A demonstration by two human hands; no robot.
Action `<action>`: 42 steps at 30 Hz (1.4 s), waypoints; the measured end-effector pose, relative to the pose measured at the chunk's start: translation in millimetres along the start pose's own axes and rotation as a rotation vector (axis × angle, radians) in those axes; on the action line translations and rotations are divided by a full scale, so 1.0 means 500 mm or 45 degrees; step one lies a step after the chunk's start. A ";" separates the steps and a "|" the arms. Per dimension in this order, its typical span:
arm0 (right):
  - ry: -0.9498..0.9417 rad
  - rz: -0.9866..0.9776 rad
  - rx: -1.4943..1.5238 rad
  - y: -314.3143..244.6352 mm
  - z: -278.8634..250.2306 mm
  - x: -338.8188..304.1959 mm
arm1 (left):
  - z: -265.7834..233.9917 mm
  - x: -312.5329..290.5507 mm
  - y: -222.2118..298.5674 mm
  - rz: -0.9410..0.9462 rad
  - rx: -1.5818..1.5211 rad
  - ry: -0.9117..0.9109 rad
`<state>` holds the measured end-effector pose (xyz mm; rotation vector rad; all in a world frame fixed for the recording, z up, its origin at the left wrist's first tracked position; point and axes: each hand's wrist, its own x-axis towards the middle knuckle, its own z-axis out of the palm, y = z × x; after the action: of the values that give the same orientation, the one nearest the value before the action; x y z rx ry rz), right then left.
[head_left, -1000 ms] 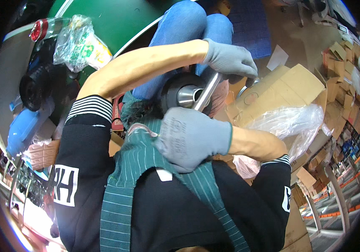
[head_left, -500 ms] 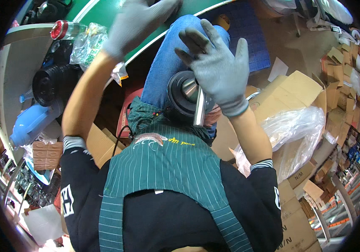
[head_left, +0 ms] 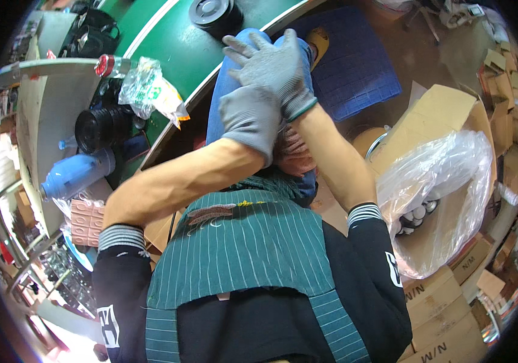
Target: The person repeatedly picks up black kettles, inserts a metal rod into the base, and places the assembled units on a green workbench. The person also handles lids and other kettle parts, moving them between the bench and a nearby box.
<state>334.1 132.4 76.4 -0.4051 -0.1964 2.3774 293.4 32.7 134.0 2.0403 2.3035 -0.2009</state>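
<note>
Black discs [head_left: 211,13] ahead, right hand [head_left: 271,68] splayed wide, left hand [head_left: 250,118] bent beside it, grip impossible to tell

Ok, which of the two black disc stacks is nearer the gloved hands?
The upper stack, on the green table just beyond the right hand; the left stack is farther off, above the blue container in the picture.

Green tabletop [head_left: 177,57]: passage between plastic bag [head_left: 147,88] and discs [head_left: 211,12] (both obstacles).
</note>
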 end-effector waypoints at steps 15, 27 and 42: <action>0.117 0.144 -0.084 -0.011 -0.147 0.060 | -0.092 -0.079 -0.039 0.133 0.414 0.005; -0.398 0.090 0.397 0.055 -0.219 0.023 | -0.114 -0.027 -0.111 0.109 -0.144 -0.545; -0.417 -0.042 0.441 0.040 -0.155 -0.017 | -0.065 0.010 -0.231 0.319 -0.407 -0.650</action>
<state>353.9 114.2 0.4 0.1506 0.0621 2.3721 179.7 28.5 172.4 1.8271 1.6478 -0.2798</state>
